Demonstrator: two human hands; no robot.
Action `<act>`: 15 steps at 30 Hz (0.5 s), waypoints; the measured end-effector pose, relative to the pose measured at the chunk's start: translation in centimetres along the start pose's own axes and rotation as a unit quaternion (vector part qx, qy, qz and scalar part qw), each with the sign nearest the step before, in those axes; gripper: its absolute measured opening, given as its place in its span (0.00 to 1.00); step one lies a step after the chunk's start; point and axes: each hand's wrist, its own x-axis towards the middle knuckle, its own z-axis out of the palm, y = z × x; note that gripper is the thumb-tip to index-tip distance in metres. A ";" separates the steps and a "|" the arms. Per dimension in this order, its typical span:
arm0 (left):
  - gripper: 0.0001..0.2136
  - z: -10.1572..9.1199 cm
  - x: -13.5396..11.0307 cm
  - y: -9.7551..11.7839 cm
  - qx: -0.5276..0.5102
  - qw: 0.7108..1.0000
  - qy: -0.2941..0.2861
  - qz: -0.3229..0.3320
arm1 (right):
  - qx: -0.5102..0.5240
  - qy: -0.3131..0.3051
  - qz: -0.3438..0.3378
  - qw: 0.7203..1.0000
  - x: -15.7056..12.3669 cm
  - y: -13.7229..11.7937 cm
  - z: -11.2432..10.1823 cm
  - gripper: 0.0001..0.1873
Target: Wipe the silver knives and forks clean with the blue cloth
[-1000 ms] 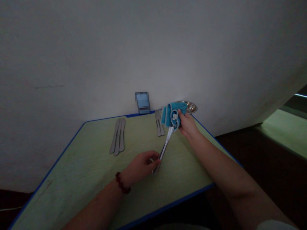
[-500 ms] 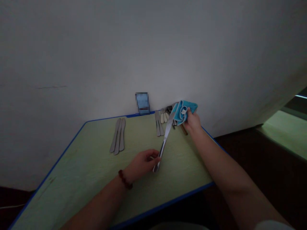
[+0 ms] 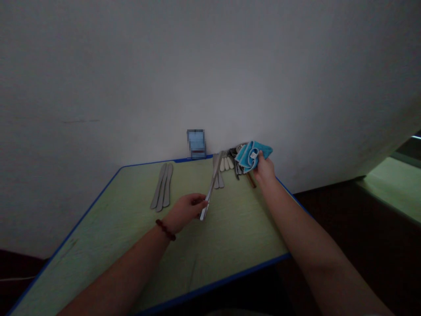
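Observation:
My left hand (image 3: 189,210) is closed on the handle end of a shiny metal table knife (image 3: 212,185), its blade pointing away and held over the table. My right hand (image 3: 264,169) grips a folded blue cloth (image 3: 251,156) at the back right, apart from the knife. To the left of my left hand lie several matching knives (image 3: 162,188) side by side. Behind the held knife, a pair of metal knives (image 3: 221,181) rests partly covered by it. Beside these are forks with white handles (image 3: 226,164). More cutlery (image 3: 237,171) lies partly hidden under the cloth.
The pale green table (image 3: 230,237) has a blue edge and stands against a grey wall (image 3: 148,87). A blurred-out upright device (image 3: 196,144) leans at the wall by the back edge. A brown wooden-looking handle (image 3: 251,180) lies below the cloth.
My left hand has moved left and away from me with the knife. The knife tip has come away from the cloth, which stays in my right hand.

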 end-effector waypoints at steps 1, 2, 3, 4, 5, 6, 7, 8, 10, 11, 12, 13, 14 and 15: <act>0.13 -0.1 0.4 -0.1 0.004 1.000 0.009 -0.002 | 0.003 -0.005 -0.002 1.000 0.0 0.0 0.0 0.05; 0.13 -0.1 0.8 -0.1 0.008 1.000 0.020 -0.002 | 0.006 -0.008 -0.006 1.000 0.1 0.0 -0.1 0.05; 0.13 -0.1 1.3 -0.1 0.012 1.000 0.024 -0.002 | 0.007 -0.011 -0.009 1.000 0.2 0.0 -0.1 0.05; 0.13 -0.1 1.7 -0.1 0.012 1.000 0.023 -0.002 | 0.007 -0.011 -0.012 1.000 0.3 0.1 -0.2 0.05; 0.12 -0.1 2.1 -0.1 0.009 1.000 0.029 -0.006 | 0.006 -0.010 -0.013 1.000 0.3 0.1 -0.2 0.05; 0.12 0.0 2.6 0.0 0.008 0.999 0.040 -0.011 | 0.005 -0.007 -0.013 1.000 0.4 0.2 -0.3 0.05; 0.12 0.1 3.0 0.1 0.008 0.999 0.045 -0.014 | 0.003 -0.004 -0.012 1.000 0.4 0.2 -0.3 0.04; 0.12 0.2 3.5 0.1 0.010 0.999 0.051 -0.015 | 0.001 0.000 -0.011 1.000 0.4 0.2 -0.3 0.04; 0.11 0.4 4.5 0.2 0.015 0.998 0.062 -0.022 | -0.006 0.003 -0.008 1.000 0.5 0.2 -0.3 0.04; 0.11 0.5 5.1 0.2 0.019 0.997 0.069 -0.027 | -0.010 0.006 -0.005 1.000 0.5 0.3 -0.3 0.04; 0.11 0.5 5.6 0.2 0.023 0.996 0.074 -0.033 | -0.012 0.007 -0.004 1.000 0.5 0.3 -0.2 0.04; 0.10 0.6 6.1 0.2 0.027 0.996 0.078 -0.038 | -0.011 0.006 -0.005 1.000 0.5 0.3 -0.2 0.04; 0.10 0.6 6.6 0.2 0.032 0.995 0.082 -0.043 | -0.009 0.002 -0.006 1.000 0.5 0.3 -0.2 0.04; 0.09 0.6 7.1 0.2 0.038 0.995 0.085 -0.047 | -0.005 -0.003 -0.007 1.000 0.5 0.3 -0.2 0.04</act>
